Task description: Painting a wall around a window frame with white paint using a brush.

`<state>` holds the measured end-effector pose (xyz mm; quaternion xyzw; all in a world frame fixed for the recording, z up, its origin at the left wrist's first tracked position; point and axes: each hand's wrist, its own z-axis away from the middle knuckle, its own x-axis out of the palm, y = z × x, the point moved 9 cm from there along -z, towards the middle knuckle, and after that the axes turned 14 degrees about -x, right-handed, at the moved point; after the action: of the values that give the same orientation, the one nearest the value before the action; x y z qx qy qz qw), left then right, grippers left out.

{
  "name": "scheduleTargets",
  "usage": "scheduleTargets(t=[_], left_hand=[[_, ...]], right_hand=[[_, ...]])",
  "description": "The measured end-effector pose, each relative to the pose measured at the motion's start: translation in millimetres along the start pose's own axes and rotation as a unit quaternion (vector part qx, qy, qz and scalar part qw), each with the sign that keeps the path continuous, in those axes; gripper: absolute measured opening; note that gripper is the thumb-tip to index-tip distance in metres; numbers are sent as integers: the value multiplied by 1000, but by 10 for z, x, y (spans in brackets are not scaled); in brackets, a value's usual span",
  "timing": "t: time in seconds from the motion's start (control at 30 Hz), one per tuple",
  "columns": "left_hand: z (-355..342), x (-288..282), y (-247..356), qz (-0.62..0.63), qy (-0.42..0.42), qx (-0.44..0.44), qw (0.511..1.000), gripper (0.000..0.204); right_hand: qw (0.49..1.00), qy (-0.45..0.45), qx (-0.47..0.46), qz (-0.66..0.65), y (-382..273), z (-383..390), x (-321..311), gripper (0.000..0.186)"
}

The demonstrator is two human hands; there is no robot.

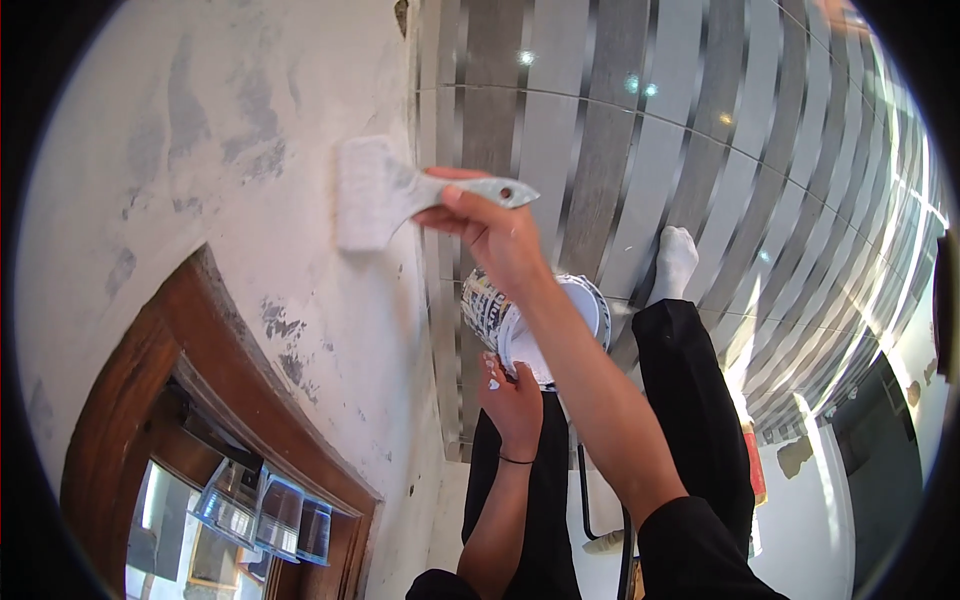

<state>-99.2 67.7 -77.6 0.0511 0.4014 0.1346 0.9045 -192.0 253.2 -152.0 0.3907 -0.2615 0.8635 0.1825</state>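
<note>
The right hand [495, 235] is closed around the handle of a wide flat paintbrush [395, 192], thumb on top, fingers curled beneath; the handle's end, with its hanging hole, projects past the hand on the side away from the wall. The grip sits well back on the handle, which in my judgement keeps the knuckles off the wet surface while the full bristle width bears on the plaster.

The brush's long axis runs roughly level across the view, handle end toward the tiled area, bristle end pointing toward the wall [230, 150]. The bristles lie flat against the wall just beyond the fingertips, their broad face on the plaster. Both bristles and handle carry white coating.

The left hand [512, 398], below and close under the right forearm, is cupped against the bottom of a small paint bucket [520, 320], fingers pressed to its base with white spots on them; a thin dark band circles the wrist. The bucket is tilted, its white-coated mouth turned toward the person. Held so near the working hand, it appears placed for short reloading reaches.

Further out, the wall shows patchy grey marks through a pale coat. Below the brush hand, a brown wooden frame [200, 330] curves around an opening. Beyond the bucket, a socked foot [675, 262] in dark trousers stands on a glossy grey-and-white striped tiled floor [700, 130].
</note>
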Motion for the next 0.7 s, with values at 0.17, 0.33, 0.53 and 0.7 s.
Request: scheduleTargets(t=[0.17,0.33,0.53,0.7], left_hand=[[-15,-24,-115,29,-45,-72,996,46],[56,-69,-120,-4,-4,-19,1000,44],[87,-197,68,26,71,76,994,9],[74,-36,-70,22,-81,-114,990,44]], right_hand=[[989,-11,-58,137,-275,-126,-113,35],[981,-48,-114,149,-438,-396,290,36],[976,-51,-131,167,-652,-509,316,31],[979,-60,-129,146,-603,-465,367,29]])
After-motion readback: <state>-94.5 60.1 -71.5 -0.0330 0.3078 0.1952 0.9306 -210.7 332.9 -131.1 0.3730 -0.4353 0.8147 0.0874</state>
